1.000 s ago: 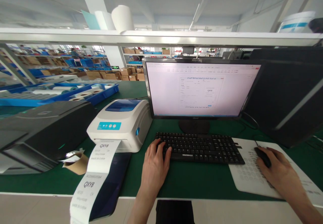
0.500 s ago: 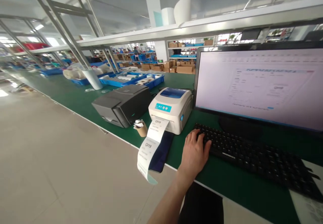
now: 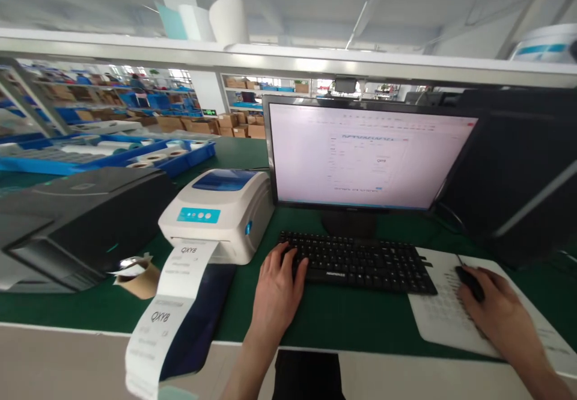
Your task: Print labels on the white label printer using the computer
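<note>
My left hand (image 3: pixel 278 289) rests with its fingers apart on the left end of a black keyboard (image 3: pixel 347 260). On the right, my right hand (image 3: pixel 498 313) is closed over a black computer mouse (image 3: pixel 469 283), which sits on a pale mouse pad (image 3: pixel 444 316). Behind the keyboard stands a lit monitor (image 3: pixel 360 159) showing a window with small, mostly unreadable text. A white label printer (image 3: pixel 220 207) is left of the keyboard. From its slot a strip of printed labels (image 3: pixel 164 316) marked QXY8 hangs past the table edge.
A dark printer (image 3: pixel 85 219) and a small cardboard cup (image 3: pixel 142 278) stand at the left. A dark blue flat item (image 3: pixel 198 322) lies under the label strip. Behind are blue trays (image 3: pixel 180 158) with rolls. A white shelf (image 3: pixel 288 57) spans overhead; a black case (image 3: pixel 523 177) stands right.
My view has swung to the right, bringing my right hand, the mouse and the whole monitor into sight. My left hand stays at the keyboard's left end.
</note>
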{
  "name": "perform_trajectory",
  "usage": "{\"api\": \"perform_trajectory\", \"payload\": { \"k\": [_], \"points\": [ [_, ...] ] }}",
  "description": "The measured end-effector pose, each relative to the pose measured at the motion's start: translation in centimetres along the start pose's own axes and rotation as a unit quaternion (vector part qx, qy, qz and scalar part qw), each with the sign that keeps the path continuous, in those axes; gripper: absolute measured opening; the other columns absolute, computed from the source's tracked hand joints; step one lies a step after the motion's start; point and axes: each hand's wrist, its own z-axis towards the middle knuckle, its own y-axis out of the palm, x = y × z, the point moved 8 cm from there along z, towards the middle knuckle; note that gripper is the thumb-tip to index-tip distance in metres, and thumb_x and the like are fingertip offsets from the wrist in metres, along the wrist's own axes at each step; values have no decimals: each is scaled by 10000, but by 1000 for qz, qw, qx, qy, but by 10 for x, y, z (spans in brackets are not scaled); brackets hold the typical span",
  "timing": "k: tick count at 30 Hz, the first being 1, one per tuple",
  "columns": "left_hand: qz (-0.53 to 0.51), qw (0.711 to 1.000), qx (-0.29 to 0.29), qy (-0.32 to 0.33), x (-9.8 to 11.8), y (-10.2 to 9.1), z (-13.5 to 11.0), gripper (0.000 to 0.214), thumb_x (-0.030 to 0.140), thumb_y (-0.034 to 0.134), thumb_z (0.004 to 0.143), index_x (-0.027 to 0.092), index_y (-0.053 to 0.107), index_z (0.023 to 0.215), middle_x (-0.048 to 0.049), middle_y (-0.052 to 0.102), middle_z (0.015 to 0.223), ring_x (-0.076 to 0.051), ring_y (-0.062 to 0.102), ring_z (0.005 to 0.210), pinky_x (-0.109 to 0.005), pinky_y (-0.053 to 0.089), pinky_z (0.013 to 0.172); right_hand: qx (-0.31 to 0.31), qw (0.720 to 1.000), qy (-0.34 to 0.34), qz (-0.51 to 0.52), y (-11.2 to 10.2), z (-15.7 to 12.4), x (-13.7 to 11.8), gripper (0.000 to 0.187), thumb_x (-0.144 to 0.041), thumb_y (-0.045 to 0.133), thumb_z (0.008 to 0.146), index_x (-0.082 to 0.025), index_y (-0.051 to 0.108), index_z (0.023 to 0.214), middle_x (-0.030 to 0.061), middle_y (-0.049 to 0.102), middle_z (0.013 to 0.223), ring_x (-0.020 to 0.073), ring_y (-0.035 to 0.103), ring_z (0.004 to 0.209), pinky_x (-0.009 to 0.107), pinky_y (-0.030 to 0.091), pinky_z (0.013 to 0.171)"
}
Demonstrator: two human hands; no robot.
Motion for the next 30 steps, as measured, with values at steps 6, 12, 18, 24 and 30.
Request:
{"api": "perform_trajectory", "payload": {
  "k": [6, 12, 18, 24, 30],
  "points": [
    [3, 1000, -4, 8, 1, 0, 2, 320, 394, 625, 1099, 211, 644, 1361, -173, 664, 1451, -372, 671, 1355, -609, 608, 1139, -26, 1000, 16, -8, 5, -1, 10, 646, -656, 452, 1074, -197, 672, 1471, 172, 597, 1467, 405, 674, 1208, 615, 632, 1056],
    [0, 1000, -4, 10, 1, 0, 3, 311, 413, 609, 1103, 229, 651, 1349, -171, 676, 1430, -379, 678, 1352, -629, 604, 1145, -34, 999, 33, -24, 4, 0, 8, 625, -644, 436, 1089, -213, 673, 1475, 159, 596, 1476, 399, 675, 1207, 608, 640, 1035],
    [-2, 1000, -4, 10, 0, 0, 3, 327, 426, 602, 1105, 222, 657, 1355, -174, 670, 1444, -378, 676, 1352, -631, 609, 1141, -28, 999, 24, -13, 2, 0, 6, 627, -640, 434, 1098, -204, 669, 1481, 166, 585, 1485, 394, 678, 1206, 631, 613, 1100],
    [-2, 1000, -7, 9, 0, 0, 2, 323, 419, 610, 1103, 216, 652, 1351, -173, 668, 1442, -380, 671, 1354, -627, 606, 1146, -31, 999, 25, -19, 2, -1, 5, 614, -629, 434, 1099, -206, 667, 1480, 163, 590, 1488, 398, 682, 1207, 629, 628, 1071],
    [-7, 1000, -3, 8, 1, -1, 3, 317, 428, 589, 1112, 232, 646, 1355, -166, 669, 1436, -375, 675, 1344, -630, 611, 1134, -48, 999, 21, -16, 4, -1, 4, 617, -645, 419, 1110, -235, 636, 1517, 138, 580, 1522, 377, 687, 1190, 591, 662, 988]
  ]
}}
